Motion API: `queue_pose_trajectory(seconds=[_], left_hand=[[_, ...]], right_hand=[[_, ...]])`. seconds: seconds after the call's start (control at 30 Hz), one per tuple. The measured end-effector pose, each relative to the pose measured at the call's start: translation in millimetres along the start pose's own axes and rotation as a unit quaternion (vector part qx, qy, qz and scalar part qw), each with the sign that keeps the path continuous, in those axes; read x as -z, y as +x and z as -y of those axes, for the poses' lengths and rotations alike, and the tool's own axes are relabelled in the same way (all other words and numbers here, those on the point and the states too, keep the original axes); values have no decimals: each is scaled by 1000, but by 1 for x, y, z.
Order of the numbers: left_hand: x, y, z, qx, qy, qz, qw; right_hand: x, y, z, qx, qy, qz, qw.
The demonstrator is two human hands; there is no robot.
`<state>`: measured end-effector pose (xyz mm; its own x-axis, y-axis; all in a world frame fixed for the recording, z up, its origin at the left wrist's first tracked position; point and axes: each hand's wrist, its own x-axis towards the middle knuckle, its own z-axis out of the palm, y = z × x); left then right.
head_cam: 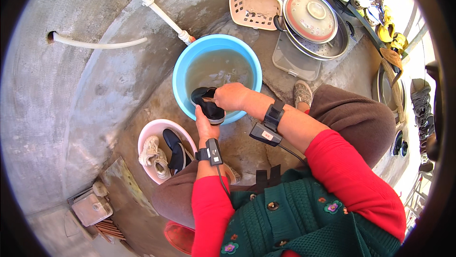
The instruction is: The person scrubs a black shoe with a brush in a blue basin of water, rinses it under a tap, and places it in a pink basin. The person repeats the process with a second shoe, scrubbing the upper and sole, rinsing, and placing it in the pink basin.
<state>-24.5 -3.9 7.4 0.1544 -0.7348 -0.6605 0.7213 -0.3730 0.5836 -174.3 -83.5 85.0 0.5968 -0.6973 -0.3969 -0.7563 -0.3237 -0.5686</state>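
My left hand [206, 123] holds a black shoe [213, 111] with a pale sole from below, over the near rim of a blue plastic basin [178, 79]. Murky water [221, 64] lies in the basin. My right hand [229, 96] is closed at the shoe's opening, gripping a thin brownish thing that reaches into it; what it is I cannot tell. A pink tub [145, 134] at the lower left holds a pair of pale laced shoes [151, 150] and a dark shoe [174, 145].
A white pipe [156, 6] runs down the concrete wall to beside the basin. Behind it on the right are a pink plastic basket [254, 0], a lidded steel pot [310, 18] and a clear plastic lid [295, 61]. Several shoes [422, 104] line the far right.
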Motion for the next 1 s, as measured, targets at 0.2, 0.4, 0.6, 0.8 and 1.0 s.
queue_pose_trajectory(seconds=[0.2,0.4,0.6,0.8,1.0], left_hand=[[-12,1,18,-23,25,41,999],[-25,-8,15,-130,144,96,976],[-30,-19,10,-186,238,20,953],[-17,-15,-45,-219,129,-92,963],[0,-15,-70,-180,101,-107,973]], right_hand=[[-38,20,-17,-55,19,-69,996],[-56,43,-32,-116,98,-80,985],[-39,32,-30,-73,150,-169,971],[-31,15,-25,94,16,-266,959],[-40,11,-33,181,-46,-305,934]])
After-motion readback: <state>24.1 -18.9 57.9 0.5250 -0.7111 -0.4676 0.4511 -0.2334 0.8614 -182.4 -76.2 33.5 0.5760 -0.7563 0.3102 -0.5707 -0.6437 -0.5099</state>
